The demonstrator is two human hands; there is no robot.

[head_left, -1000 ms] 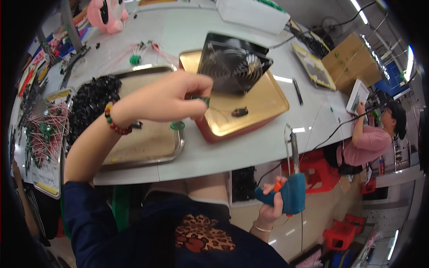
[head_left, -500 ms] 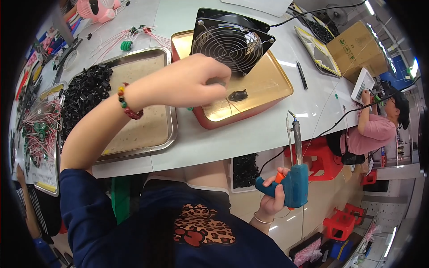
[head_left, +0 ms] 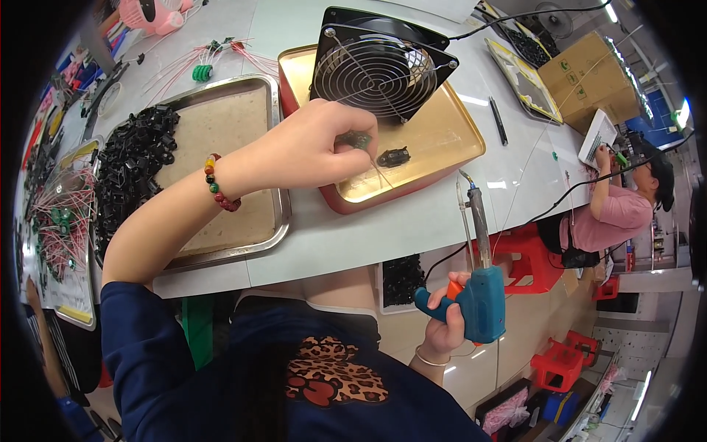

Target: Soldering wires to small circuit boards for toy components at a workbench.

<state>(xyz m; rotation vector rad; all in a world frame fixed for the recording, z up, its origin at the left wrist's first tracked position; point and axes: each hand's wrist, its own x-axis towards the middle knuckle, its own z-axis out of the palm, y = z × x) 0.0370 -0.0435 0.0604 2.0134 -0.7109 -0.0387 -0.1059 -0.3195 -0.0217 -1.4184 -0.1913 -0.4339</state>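
My left hand (head_left: 328,144) is closed above the near left part of an upturned gold tin lid or box (head_left: 434,140). Between its fingers shows a small green part (head_left: 355,139), perhaps a circuit board; the fingers hide most of it. Thin wires (head_left: 381,175) hang just below the fingers. On the gold surface beside them lies a small black part (head_left: 394,156). My right hand (head_left: 444,331) grips a teal soldering gun (head_left: 482,306) with an orange trigger, off the table's near edge. Its tip points up, close to the tin's right corner.
A black fan (head_left: 375,81) with a wire guard stands on the tin. To the left, a metal tray (head_left: 239,243) holds black plastic housings (head_left: 136,162). Wired green parts (head_left: 202,72) lie behind it. A pen (head_left: 498,121) lies right; a cable (head_left: 560,199) crosses there. A co-worker (head_left: 618,199) sits far right.
The soldering gun has shifted a little left and its tip has come nearer the tin. My left hand has turned slightly, so more of the green part shows.
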